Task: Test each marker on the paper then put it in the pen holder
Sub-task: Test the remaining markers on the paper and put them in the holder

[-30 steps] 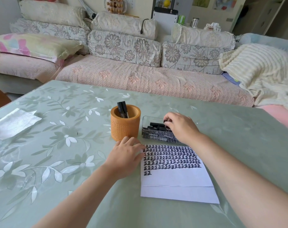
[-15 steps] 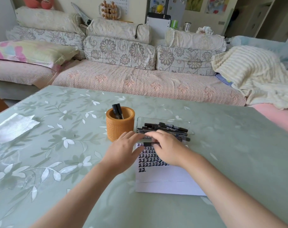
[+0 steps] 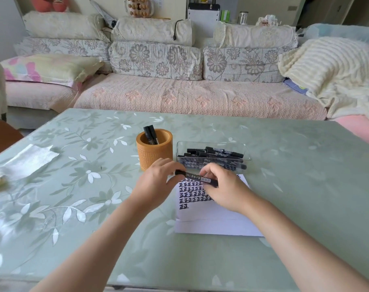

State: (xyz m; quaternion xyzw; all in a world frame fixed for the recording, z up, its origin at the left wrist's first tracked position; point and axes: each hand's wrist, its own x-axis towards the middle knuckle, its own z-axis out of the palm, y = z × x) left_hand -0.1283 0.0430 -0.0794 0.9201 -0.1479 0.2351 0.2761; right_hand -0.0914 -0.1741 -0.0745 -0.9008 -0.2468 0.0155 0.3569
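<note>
A black marker [image 3: 195, 177] lies level between both hands, just above the white paper [image 3: 211, 220], whose top rows are filled with black test marks. My left hand [image 3: 158, 182] pinches the marker's left end, the cap end. My right hand [image 3: 223, 188] grips its right part. Behind them stands the orange pen holder [image 3: 154, 153] with two black markers [image 3: 151, 134] upright in it. To its right a clear plastic tray [image 3: 245, 153] holds several black markers [image 3: 213, 153].
All of this sits on a green table with a floral cover [image 3: 305, 186]. A crumpled piece of clear plastic [image 3: 29, 160] lies at the table's left edge. A sofa with cushions and a blanket [image 3: 179, 93] runs behind the table.
My right hand left the tray with one marker and brought it over the paper. My left hand came off the paper's edge and took the marker's left end.
</note>
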